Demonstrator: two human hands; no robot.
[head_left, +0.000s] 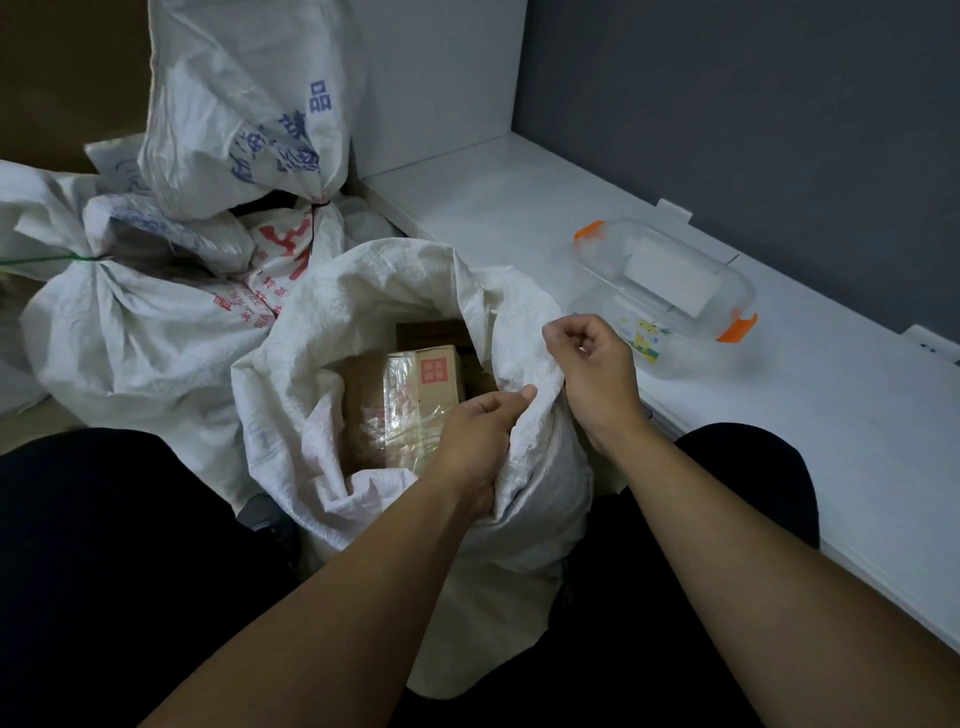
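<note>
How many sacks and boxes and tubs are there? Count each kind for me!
1 open white woven sack, gripped by the left hand and the right hand
2 tied white woven sacks: green-tied sack, black-tied sack; the pile may hide more
1 taped brown cardboard box inside the open sack; another may lie behind it
1 clear plastic tub with orange clips
Total: 5 sure

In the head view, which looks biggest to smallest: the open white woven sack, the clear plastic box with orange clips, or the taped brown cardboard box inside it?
1. open white woven sack
2. clear plastic box with orange clips
3. taped brown cardboard box; partly hidden, so unsure.
</note>
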